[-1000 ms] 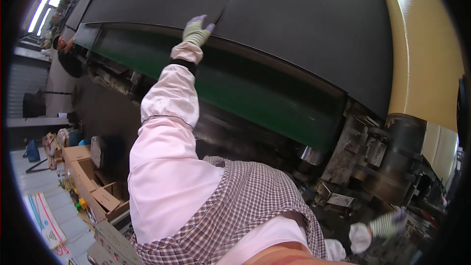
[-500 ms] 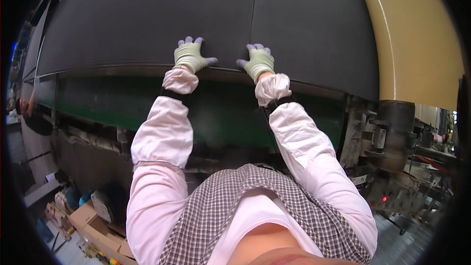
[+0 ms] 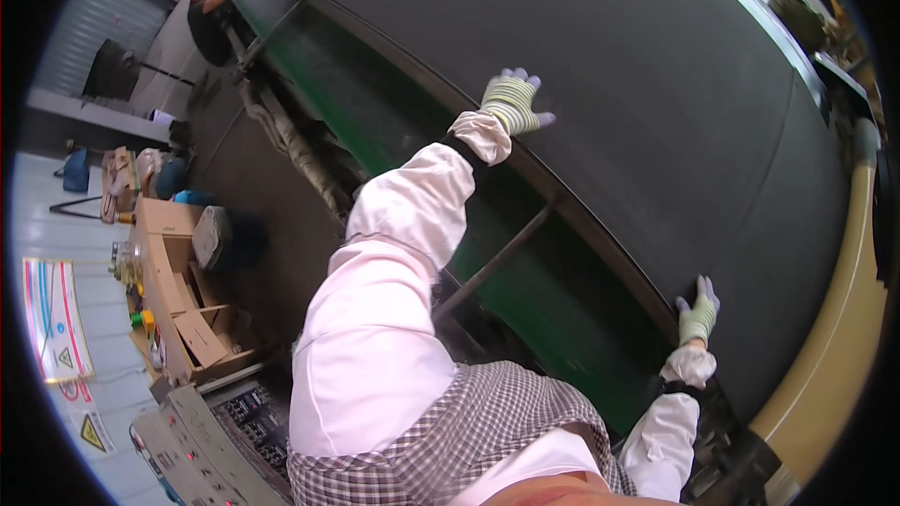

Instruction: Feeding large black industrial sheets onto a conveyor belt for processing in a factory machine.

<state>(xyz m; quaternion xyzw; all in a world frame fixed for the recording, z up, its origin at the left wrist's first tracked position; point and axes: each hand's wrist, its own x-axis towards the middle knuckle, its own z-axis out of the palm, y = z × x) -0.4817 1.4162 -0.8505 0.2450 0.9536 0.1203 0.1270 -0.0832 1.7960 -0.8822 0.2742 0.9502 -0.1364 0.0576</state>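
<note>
A broad black sheet lies before me, its near edge running slantwise from upper left to lower right. My left hand, in a striped light-green glove with purple-grey fingertips, rests on the sheet at this edge, fingers stretched out. Farther right along the same edge, my right hand, gloved alike, lies with its fingers apart. Neither hand grips anything. Beneath the edge shows a green surface, crossed by a metal bar.
A large tan roll stands to the right. At the upper left a person reaches an arm to the sheet's far end. Cardboard boxes and a control panel with lit red lamps are at the lower left.
The view has turned, bringing the left-side boxes, panel and other person further in. My hands, close together before, are now wide apart along the edge, both still on the sheet.
</note>
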